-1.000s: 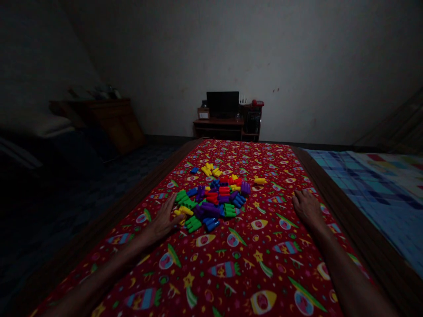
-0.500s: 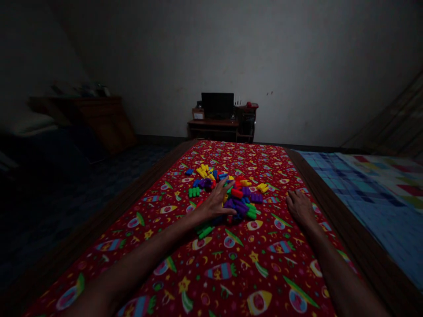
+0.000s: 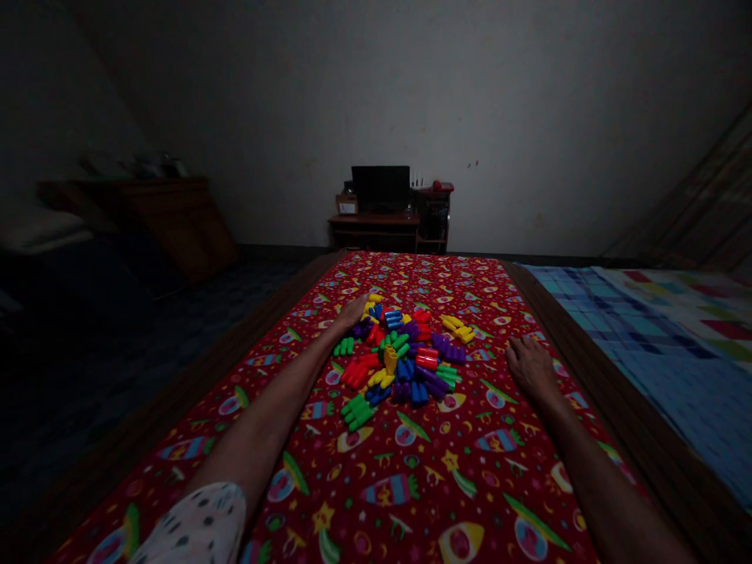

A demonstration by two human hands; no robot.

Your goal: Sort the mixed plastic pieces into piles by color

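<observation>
A loose pile of plastic toy building blocks (image 3: 405, 368) in red, yellow, green, blue and purple lies on a red cloth (image 3: 411, 462) printed with rockets and stars. At the pile's far left edge, my left hand (image 3: 352, 313) touches or nearly touches yellow blocks (image 3: 372, 307); its fingers are mostly hidden, so their grip is unclear. My right hand (image 3: 532, 364) rests palm down on the cloth, right of the pile, fingers loosely stretched and holding nothing. Between it and the pile are two yellow blocks (image 3: 458, 329). A green block (image 3: 356, 412) lies at the near left.
Brown bedding edges (image 3: 593, 376) border the cloth. On the right spreads a blue checked sheet (image 3: 634, 352). Against the far wall stands a desk (image 3: 376, 222) with a dark monitor (image 3: 381, 186). A wooden cabinet (image 3: 182, 227) stands at the left.
My left hand has moved away and to the left, from over the middle of the pile to its far left edge, uncovering the central blocks. My right hand has stayed put.
</observation>
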